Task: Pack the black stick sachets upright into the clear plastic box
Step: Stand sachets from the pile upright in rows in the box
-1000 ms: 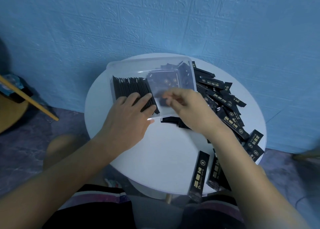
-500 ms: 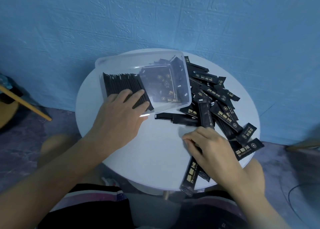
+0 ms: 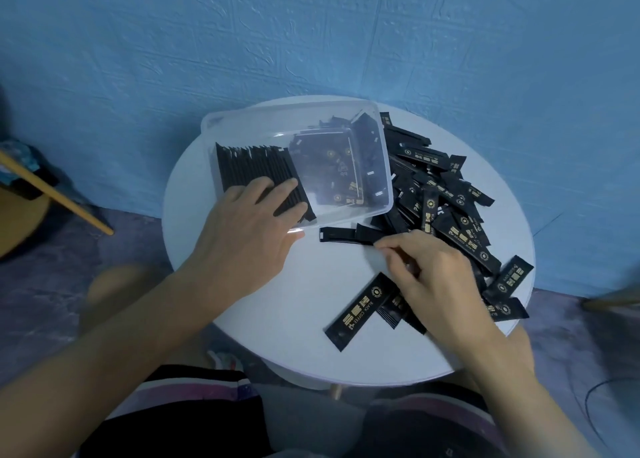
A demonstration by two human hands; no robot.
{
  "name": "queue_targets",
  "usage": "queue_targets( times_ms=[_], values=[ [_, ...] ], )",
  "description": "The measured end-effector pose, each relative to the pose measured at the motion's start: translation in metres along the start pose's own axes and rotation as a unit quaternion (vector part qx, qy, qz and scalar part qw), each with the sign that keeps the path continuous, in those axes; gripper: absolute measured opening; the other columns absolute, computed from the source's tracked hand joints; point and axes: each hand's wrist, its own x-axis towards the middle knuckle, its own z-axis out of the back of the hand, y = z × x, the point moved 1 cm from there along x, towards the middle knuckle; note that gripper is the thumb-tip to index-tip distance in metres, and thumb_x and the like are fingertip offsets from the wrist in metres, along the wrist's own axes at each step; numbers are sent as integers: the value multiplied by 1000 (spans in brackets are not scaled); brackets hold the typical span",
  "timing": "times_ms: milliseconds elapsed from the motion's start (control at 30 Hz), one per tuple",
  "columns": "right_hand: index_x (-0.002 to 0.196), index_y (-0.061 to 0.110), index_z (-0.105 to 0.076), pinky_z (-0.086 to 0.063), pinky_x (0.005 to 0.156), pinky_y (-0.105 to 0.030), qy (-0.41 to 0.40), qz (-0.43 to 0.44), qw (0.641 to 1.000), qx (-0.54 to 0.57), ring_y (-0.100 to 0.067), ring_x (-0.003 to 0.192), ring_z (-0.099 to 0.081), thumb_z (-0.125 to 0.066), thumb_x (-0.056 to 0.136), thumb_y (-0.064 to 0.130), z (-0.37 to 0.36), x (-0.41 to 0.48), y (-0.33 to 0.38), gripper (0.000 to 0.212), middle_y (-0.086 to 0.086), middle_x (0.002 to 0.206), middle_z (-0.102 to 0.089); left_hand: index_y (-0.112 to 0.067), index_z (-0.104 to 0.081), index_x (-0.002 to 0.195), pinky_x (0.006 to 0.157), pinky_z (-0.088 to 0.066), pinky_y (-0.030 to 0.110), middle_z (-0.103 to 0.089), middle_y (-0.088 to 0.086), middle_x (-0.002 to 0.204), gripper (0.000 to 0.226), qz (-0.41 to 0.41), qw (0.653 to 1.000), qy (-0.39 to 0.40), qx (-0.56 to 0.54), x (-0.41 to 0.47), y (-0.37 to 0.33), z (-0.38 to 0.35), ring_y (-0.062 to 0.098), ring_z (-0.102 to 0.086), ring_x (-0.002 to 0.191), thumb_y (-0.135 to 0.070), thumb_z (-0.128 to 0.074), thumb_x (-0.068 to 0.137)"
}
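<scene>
1. Black foil-like film wraps every stick sachet: long, flat and narrow, with gold print on one face and crimped ends. I judge them light, a little slippery and easy to bend, so take one at mid-length by its two long edges rather than by a crimped tip.

2. Your right hand [image 3: 433, 277] is curled, fingertips pinched together over the loose sachets [image 3: 450, 194] at the near edge of the heap; whether it already grips one I cannot tell. A single sachet [image 3: 360, 310] lies face up just beside it, partly overlapping others under your palm.

3. Your left hand [image 3: 252, 229] lies open and flat, fingers spread across the packed row of sachets [image 3: 252, 166] standing on edge at the left end of the clear plastic box [image 3: 294, 118], pressing them so they do not fan over.

4. That box is thin, see-through and smooth-walled with rounded corners; it seems tipped toward you, and its right part is empty, the heap showing through it.

5. Most sachets are still on the round white table [image 3: 311, 336], piled to the right of the box, so I judge the packing well short of half done.

6. Expect the row to slump if your left hand lifts.
</scene>
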Motion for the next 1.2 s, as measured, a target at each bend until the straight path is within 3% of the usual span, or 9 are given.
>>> queue_targets(
  times_ms=[167,267,533,633,700,800,900,967,1200],
  values=[
    [101,30,-73,-39,69,-5,9,-43,999,-15,5,78,-58,-66,94,21,34,-25,-22,14,19,93,-64,-17,-68,128,89,-49,50,-56,10,145,38,0,1000,-1,2,0,0,0,36,-54,120,-36,-54,98],
    [98,30,-74,-39,68,-3,17,-74,997,-25,8,78,-60,-68,91,17,49,-47,-33,16,20,96,-63,-17,-67,130,90,-49,51,-56,10,146,39,0,1000,2,5,-1,-2,2,36,-54,121,-35,-50,99],
    [109,37,-71,-46,78,-23,71,-100,990,-67,-4,99,-57,-75,87,22,49,-75,-53,27,22,110,-55,-17,-67,131,91,-48,52,-56,10,146,43,6,1000,22,4,0,-2,2,36,-53,122,-38,-53,96],
    [111,47,-63,-55,76,-38,81,-105,990,-52,-4,101,-59,-63,88,44,45,-69,-46,24,27,115,-53,-18,-67,131,90,-48,52,-56,10,146,42,7,1000,13,3,0,-2,2,35,-53,122,-37,-46,100],
    [113,53,-58,-57,70,-42,96,-105,989,-44,-4,95,-62,-51,86,55,43,-66,-42,27,27,120,-52,-18,-67,131,90,-48,52,-56,9,146,41,8,1000,15,-1,0,-2,2,35,-53,122,-37,-49,100],
    [110,52,-63,-56,68,-36,105,-94,990,-17,-5,83,-62,-60,86,39,45,-61,-39,28,27,120,-54,-18,-68,130,89,-49,51,-57,10,146,38,8,1000,17,-3,1,-1,1,36,-54,121,-35,-60,97],
    [110,40,-72,-43,78,-11,87,-68,993,-41,-5,95,-56,-68,87,20,50,-62,-44,31,26,113,-58,-18,-68,130,89,-49,51,-57,10,145,38,7,1000,8,-2,1,-1,1,36,-54,121,-35,-52,99],
    [111,35,-73,-37,82,-4,100,-61,992,-56,-2,100,-52,-73,86,15,52,-63,-49,32,22,112,-60,-18,-68,130,89,-49,51,-57,10,146,38,8,1000,8,-3,1,-1,1,36,-54,122,-35,-50,100],
    [110,41,-68,-40,75,-13,145,-45,988,-20,1,97,-53,-73,89,14,48,-57,-55,35,23,111,-54,-19,-68,129,88,-49,50,-57,8,145,39,9,1000,4,-1,1,0,0,35,-54,121,-35,-50,100]
  ],
)
